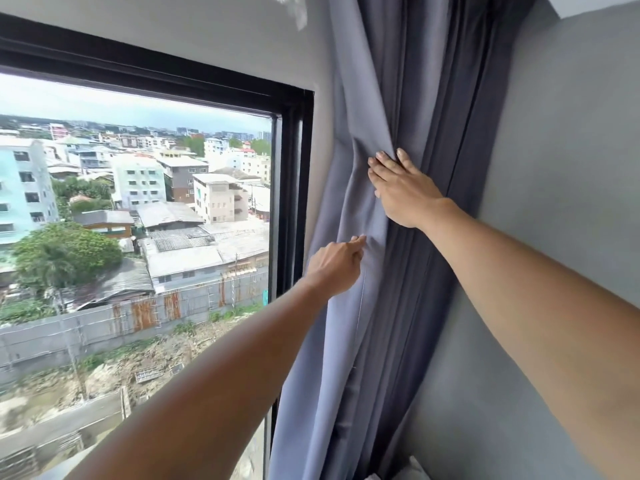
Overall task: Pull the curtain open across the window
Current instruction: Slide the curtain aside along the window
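A blue-grey curtain (391, 98) hangs bunched in folds at the right side of a black-framed window (294, 168), against the grey wall. The glass shows uncovered, with buildings outside. My right hand (401, 188) lies flat on the gathered folds, fingers spread and pressing the cloth toward the wall. Lower and to the left, my left hand (336, 265) pinches the curtain's leading edge between thumb and fingers.
A grey side wall (561, 202) stands close on the right, forming a corner behind the curtain. Something white (412, 471) shows at the bottom edge near the corner. The ceiling edge (595, 5) is at the upper right.
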